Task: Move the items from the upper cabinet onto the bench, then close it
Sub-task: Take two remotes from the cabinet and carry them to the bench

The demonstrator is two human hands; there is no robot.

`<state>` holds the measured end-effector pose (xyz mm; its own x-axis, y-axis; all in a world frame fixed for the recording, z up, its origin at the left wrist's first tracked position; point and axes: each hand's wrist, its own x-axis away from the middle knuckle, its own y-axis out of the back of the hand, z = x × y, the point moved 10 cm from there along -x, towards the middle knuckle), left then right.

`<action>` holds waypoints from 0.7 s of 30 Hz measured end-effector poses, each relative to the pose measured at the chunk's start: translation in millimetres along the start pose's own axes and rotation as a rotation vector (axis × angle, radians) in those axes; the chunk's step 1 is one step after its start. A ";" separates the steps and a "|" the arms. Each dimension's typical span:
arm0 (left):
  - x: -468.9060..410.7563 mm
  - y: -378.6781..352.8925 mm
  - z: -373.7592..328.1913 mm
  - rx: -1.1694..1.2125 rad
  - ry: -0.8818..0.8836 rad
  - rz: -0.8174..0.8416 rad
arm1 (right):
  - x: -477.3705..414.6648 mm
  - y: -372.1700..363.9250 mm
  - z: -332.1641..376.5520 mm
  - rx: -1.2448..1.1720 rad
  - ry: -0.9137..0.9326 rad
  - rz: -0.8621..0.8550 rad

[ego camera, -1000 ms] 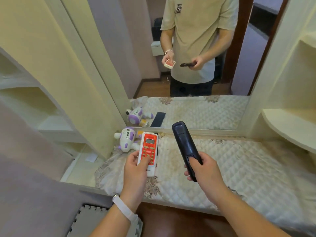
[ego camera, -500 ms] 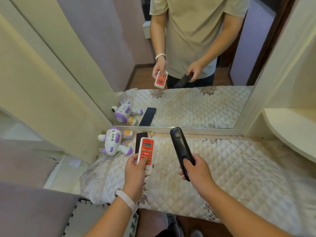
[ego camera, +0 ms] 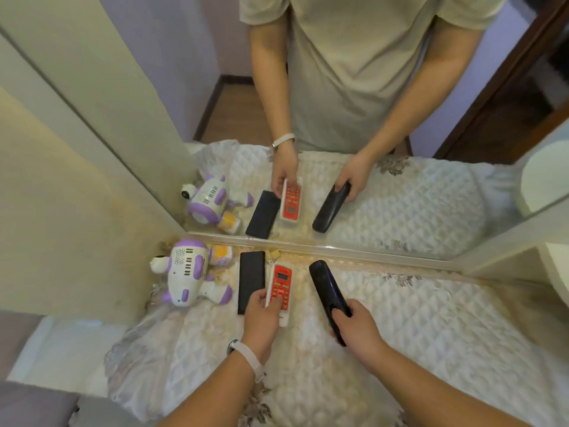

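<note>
On our quilted bench (ego camera: 431,328), far left, we see a toy robot (ego camera: 187,277), a yellow jar (ego camera: 222,255) and a black slab (ego camera: 252,280).

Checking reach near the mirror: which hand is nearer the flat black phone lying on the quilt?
Left. The left hand, holding the red remote, is right beside the phone; the right hand, gripping the black remote, is farther right.

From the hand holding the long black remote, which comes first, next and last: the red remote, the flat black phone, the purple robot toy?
From the right hand:
1. Red remote, just to its left, in the left hand.
2. Flat black phone, farther left on the bench.
3. Purple robot toy, far left by the wall.
</note>
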<state>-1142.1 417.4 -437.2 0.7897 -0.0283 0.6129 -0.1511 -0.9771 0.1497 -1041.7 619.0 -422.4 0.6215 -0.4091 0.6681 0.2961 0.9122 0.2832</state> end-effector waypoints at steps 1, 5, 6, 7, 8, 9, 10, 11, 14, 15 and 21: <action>-4.2 -4.6 -0.4 -0.008 0.005 0.017 | -5.1 -2.1 0.1 0.014 -0.014 -0.008; -28.1 -20.2 -4.8 -0.055 0.009 0.061 | -30.0 -13.4 5.5 0.056 -0.055 -0.049; -32.7 -22.8 -5.7 -0.085 0.002 0.064 | -34.9 -15.6 5.8 0.071 -0.062 -0.057; -35.7 -25.1 -6.4 -0.120 -0.007 0.067 | -39.0 -17.6 5.9 0.093 -0.064 -0.061; -38.0 -27.6 -6.7 -0.162 -0.019 0.074 | -42.5 -19.8 5.7 0.126 -0.062 -0.060; -39.6 -29.3 -7.1 -0.206 -0.034 0.084 | -45.9 -22.1 4.6 0.160 -0.057 -0.052; -41.1 -30.9 -7.2 -0.250 -0.054 0.095 | -48.4 -23.9 3.5 0.202 -0.052 -0.041; -41.6 -32.1 -7.6 -0.287 -0.071 0.105 | -49.8 -25.2 2.4 0.256 -0.046 -0.026; -42.0 -34.8 -8.0 -0.401 -0.121 0.128 | -50.4 -25.4 3.3 0.420 -0.009 0.015; -41.3 -35.8 -9.7 -0.426 -0.148 0.129 | -49.9 -24.5 4.9 0.453 0.011 0.025; -26.5 -33.0 -21.8 -0.479 -0.261 0.099 | -48.1 -13.9 9.1 0.625 0.090 0.044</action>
<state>-1171.0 455.0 -441.5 0.8700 -0.2261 0.4382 -0.4375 -0.7639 0.4745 -1082.3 626.2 -452.3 0.6901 -0.3468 0.6352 -0.1933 0.7575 0.6236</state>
